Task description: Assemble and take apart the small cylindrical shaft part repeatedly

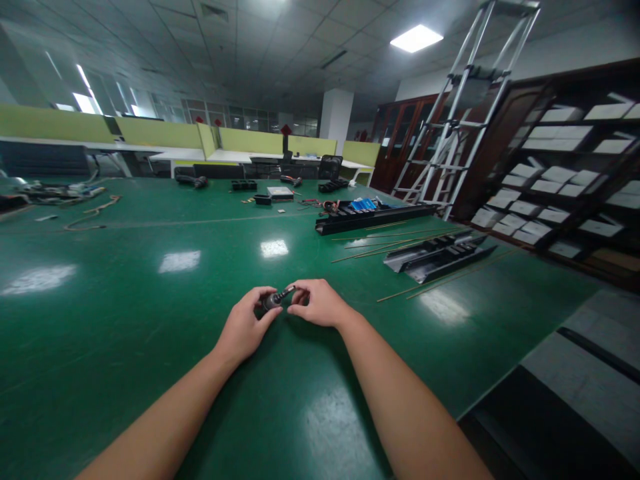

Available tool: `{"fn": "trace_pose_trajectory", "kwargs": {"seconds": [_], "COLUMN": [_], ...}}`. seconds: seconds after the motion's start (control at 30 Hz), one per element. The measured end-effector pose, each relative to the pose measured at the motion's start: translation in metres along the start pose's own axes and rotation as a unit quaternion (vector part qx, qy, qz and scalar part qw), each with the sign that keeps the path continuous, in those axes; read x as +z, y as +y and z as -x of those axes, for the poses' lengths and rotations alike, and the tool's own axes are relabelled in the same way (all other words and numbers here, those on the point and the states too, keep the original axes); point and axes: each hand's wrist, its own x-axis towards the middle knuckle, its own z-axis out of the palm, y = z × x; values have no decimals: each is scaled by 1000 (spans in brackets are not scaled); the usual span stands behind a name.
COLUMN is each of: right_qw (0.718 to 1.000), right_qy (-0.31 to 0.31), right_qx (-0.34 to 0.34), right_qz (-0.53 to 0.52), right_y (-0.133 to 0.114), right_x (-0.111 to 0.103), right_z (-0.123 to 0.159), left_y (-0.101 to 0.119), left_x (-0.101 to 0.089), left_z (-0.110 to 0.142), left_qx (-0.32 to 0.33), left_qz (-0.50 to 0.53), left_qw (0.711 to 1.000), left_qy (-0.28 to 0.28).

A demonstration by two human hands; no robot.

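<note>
Low over the green tabletop (pixel 150 320), my left hand (pixel 246 323) is closed around a dark, round-bodied metal part (pixel 272 301). A thin shaft with a lighter tip sticks out of it, up and to the right; I cannot make out the exact kind of part. My right hand (pixel 317 303) is just to the right, with its index finger at the tip of the shaft. Its fingers are curled, and a gap shows between them and the thumb. Whether the fingertip presses on the shaft is too small to tell.
Dark metal channels (pixel 440 257) and thin rods lie on the right of the table. Behind them a long black rail (pixel 373 217) bears a blue item. Small parts and a white box (pixel 280 193) line the far edge. An aluminium ladder (pixel 455 113) stands behind.
</note>
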Motion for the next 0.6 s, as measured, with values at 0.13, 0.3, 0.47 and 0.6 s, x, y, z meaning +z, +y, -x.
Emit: {"fn": "trace_pose_trajectory", "kwargs": {"seconds": [0.13, 0.3, 0.47, 0.6], "right_qw": [999, 999, 999, 999], "right_qy": [21, 22, 18, 23], "right_qx": [4, 1, -8, -23], "right_qz": [-33, -36, -43, -39], "right_y": [3, 7, 8, 7], "right_x": [-1, -1, 0, 1], "right_z": [-1, -3, -3, -2], "left_y": [1, 2, 1, 2], "left_x": [-3, -4, -3, -3], "left_z": [0, 1, 1, 0], "left_qx": [55, 83, 74, 75], "left_qz": [-27, -13, -5, 0], "left_qw": [998, 996, 997, 997], "left_qy": [16, 12, 10, 3]}}
